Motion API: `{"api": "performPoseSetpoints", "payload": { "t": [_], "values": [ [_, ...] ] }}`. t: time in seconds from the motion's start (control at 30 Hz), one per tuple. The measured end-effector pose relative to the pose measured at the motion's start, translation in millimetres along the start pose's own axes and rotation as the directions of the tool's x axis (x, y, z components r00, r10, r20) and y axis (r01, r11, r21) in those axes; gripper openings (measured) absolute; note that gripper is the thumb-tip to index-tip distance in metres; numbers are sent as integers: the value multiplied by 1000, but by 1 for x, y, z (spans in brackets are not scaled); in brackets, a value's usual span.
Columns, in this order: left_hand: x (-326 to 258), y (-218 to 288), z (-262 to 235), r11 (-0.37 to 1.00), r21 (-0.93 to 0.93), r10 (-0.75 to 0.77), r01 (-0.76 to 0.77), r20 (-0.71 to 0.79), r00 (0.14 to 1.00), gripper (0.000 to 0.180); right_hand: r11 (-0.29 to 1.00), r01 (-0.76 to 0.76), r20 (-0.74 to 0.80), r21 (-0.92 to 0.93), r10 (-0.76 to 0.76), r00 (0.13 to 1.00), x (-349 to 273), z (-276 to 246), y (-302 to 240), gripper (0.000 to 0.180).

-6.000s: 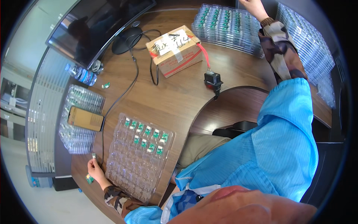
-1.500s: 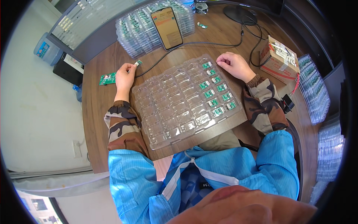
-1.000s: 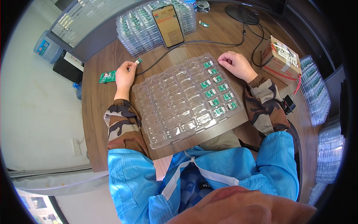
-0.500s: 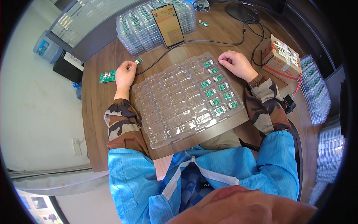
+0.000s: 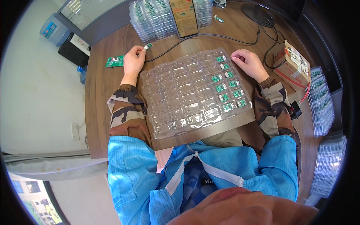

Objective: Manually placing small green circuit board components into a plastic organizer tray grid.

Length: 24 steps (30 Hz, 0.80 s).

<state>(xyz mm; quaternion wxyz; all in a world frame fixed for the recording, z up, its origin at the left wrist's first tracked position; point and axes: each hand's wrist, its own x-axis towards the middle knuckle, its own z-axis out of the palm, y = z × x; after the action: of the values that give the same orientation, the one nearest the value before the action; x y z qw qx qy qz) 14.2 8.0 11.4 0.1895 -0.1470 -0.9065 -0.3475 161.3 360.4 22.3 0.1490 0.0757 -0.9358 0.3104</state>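
A small circuit board [image 5: 150, 45] is gripped between the thumb and fingers of the left hand [image 5: 134, 62], toward the left side of the worktop [image 5: 99, 101]. A larger green board [image 5: 114, 61] is positioned beside that hand, nearer the worktop's left edge. The right hand [image 5: 249, 64] is placed just beside the rear right corner of the clear tray [image 5: 172, 103], its fingers curled; whether anything is held cannot be told. Small green boards are seated in the tray along its right edge.
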Motion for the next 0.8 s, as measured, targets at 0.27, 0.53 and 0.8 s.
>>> {"api": "performPoseSetpoints", "payload": {
  "t": [0.27, 0.53, 0.8],
  "values": [
    [-1, 2, -2, 1000, 26, 2, -2, 4, 1000, 16, 1000, -24, -15, 12, 24, 1000, 0, 2, 1, 13],
    [0, 5, -1, 1000, -8, 12, -12, -1, 1000, 17, 999, -43, -17, 33, 44, 999, -1, -3, 3, 13],
    [-2, -4, 0, 1000, -23, 5, -6, -27, 1000, 18, 989, 0, -74, -146, -11, 997, -72, -48, -49, 13]
  ]
}}
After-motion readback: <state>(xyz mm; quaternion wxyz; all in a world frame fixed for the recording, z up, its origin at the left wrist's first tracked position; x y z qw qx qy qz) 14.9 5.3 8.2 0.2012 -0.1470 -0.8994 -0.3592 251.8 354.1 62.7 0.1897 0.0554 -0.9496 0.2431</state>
